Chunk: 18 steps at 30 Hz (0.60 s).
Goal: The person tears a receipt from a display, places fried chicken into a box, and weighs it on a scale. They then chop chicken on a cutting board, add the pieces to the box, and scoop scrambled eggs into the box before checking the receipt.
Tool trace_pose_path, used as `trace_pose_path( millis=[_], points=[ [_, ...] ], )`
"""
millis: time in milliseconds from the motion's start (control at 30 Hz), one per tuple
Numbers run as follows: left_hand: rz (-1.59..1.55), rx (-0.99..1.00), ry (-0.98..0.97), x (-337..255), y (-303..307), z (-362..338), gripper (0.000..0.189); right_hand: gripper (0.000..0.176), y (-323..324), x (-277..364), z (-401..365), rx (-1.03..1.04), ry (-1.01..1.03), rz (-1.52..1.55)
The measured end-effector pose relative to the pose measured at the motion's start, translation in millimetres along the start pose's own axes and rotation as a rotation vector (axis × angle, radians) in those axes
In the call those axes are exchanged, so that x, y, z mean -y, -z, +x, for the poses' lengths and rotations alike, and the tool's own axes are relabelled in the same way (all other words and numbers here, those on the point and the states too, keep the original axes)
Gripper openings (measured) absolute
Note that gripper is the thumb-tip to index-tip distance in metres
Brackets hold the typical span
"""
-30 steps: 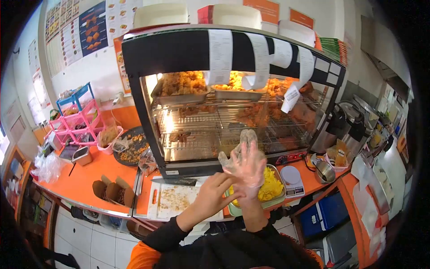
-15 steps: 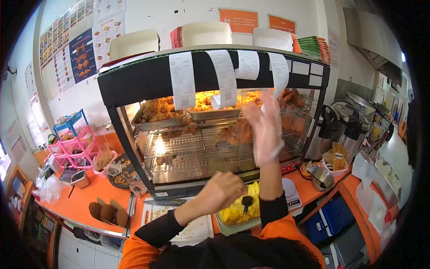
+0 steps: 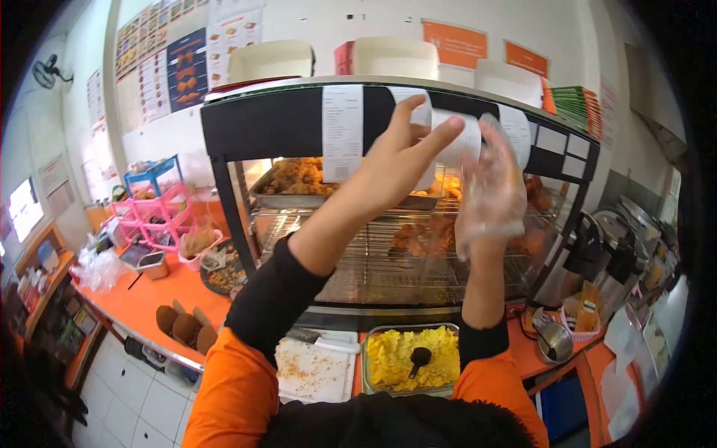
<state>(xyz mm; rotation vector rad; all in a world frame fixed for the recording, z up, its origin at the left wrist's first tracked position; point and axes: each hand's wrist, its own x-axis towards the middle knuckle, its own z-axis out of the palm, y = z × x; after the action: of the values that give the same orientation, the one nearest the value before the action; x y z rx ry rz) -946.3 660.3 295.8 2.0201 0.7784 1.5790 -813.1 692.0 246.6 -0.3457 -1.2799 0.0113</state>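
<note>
Receipts of white printed paper [image 3: 342,134] hang over the black upper front of a glass-fronted food warmer [image 3: 265,123], directly ahead of the hands. The bare left hand [image 3: 399,160] is raised in front of them, open, with its thumb and forefinger spread apart; it overlaps the strips in view, and whether it touches one cannot be told. The right hand [image 3: 491,187], in a clear plastic glove, is lifted just beside it, fingers pointing up and loosely bent. Motion blurs that glove, so I cannot tell whether it grips a receipt.

Beyond the left forearm, a metal tray of golden-brown fried food [image 3: 297,178] sits on the warmer's upper level. More browned pieces [image 3: 418,237] lie on a wire rack lower down, behind and below the hands.

Below the hands, a rectangular container of yellow food [image 3: 388,351] holds a small black scoop [image 3: 420,357], which rests on the food. Just to its left, a white cutting board [image 3: 310,373] is strewn with brown crumbs, and a white-handled knife [image 3: 337,345] lies across its far edge. Farther left, brown cardboard boxes [image 3: 185,328] stand on the orange counter [image 3: 123,291]. Right of the gloved hand and lower, a round metal bowl [image 3: 555,342] contains a dark-handled utensil.
</note>
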Motion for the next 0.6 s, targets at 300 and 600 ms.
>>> trace_pose_path(
  millis=[300, 600],
  points=[
    [0.155, -0.288, -0.472, 29, 91, 26, 0.035, 0.059, -15, 25, -53, 0.330, -0.121, 0.073],
    [1.423, -0.615, -0.623, 73, 162, 33, 0.036, 0.054, 23, 27, -69, 0.272, -0.378, 0.323]
  ],
)
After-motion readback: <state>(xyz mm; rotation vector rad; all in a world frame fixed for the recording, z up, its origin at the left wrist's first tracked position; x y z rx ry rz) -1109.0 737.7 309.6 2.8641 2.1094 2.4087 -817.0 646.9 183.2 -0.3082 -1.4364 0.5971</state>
